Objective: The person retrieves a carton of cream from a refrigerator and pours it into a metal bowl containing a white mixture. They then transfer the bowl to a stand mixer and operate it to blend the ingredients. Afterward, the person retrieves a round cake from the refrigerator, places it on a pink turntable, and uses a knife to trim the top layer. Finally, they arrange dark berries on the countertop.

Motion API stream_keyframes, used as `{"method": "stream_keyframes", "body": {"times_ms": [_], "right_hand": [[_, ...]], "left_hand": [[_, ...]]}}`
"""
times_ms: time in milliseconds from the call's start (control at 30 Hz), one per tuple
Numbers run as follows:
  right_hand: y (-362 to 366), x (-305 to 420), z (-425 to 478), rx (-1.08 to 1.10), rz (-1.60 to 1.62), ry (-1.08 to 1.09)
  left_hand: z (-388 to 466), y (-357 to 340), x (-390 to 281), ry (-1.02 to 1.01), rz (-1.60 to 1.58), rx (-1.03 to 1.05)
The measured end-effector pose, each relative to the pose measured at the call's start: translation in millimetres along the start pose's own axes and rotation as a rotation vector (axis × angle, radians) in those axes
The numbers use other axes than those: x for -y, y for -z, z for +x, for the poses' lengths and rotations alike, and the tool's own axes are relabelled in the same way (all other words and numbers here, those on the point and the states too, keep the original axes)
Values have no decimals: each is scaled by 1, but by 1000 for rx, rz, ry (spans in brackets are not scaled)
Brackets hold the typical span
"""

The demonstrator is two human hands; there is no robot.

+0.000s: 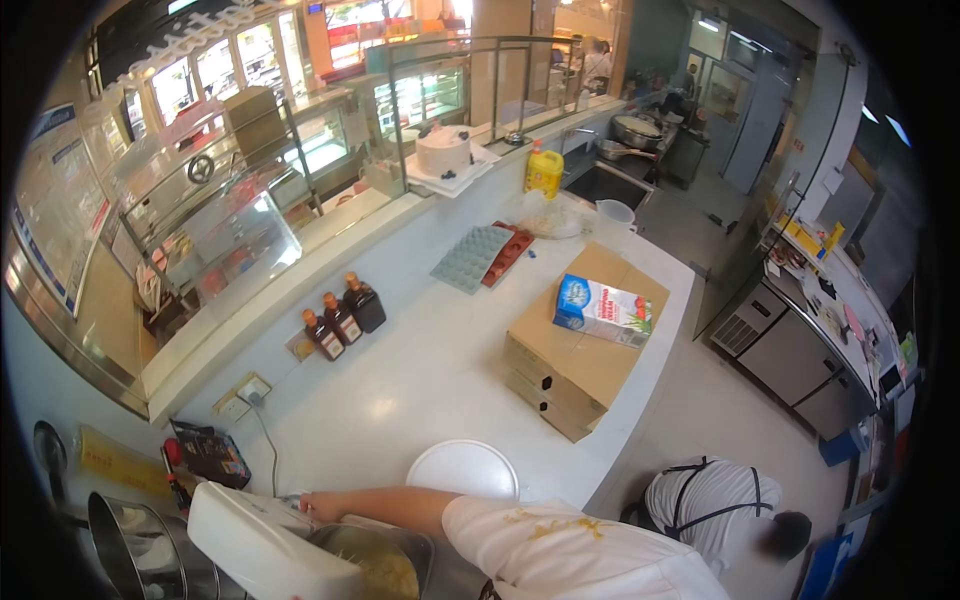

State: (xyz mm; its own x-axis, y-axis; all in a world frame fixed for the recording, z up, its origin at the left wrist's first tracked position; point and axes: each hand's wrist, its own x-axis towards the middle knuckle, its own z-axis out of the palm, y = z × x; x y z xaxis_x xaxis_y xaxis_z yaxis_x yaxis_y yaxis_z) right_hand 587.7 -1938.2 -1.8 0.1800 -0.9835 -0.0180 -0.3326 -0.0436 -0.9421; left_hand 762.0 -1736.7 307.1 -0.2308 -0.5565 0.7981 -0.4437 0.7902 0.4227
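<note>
My right hand [322, 506] reaches in from the right, its fingers at the side of a white stand mixer [259, 547]. Whether they grip a control there is hidden. Beneath the mixer head, a metal bowl [424, 559] holds a pale yellow mass [386, 574], partly covered by the head. Beyond my forearm lies a round white disc [461, 465], its near edge behind the arm. My left hand is out of view; a tiny skin-coloured patch at the bottom edge is too slight to identify.
Steel containers [135, 544] crowd the left. Three dark bottles [345, 315] line the wall. Cardboard boxes [555, 367] bear a whipping cream carton [604, 311]. Silicone moulds [472, 259] lie farther back; a cake [442, 154] sits on the ledge. Another person [712, 502] bends over at right.
</note>
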Motion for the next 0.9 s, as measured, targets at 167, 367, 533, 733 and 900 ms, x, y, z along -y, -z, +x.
{"method": "stream_keyframes", "body": {"times_ms": [167, 367, 533, 733, 900], "right_hand": [[13, -14, 2, 156, 27, -137], [10, -16, 9, 139, -278, -151], [10, 39, 2, 180, -419, -162], [24, 36, -4, 153, 36, -378], [11, 7, 6, 162, 109, -362]], "left_hand": [[-34, -11, -3, -145, 98, 54], [-35, -15, 1, -160, 54, 37], [-42, -12, 9, -167, 107, -17], [-42, -13, 7, -156, 101, -8], [-35, -17, 2, -207, 124, -35]]}}
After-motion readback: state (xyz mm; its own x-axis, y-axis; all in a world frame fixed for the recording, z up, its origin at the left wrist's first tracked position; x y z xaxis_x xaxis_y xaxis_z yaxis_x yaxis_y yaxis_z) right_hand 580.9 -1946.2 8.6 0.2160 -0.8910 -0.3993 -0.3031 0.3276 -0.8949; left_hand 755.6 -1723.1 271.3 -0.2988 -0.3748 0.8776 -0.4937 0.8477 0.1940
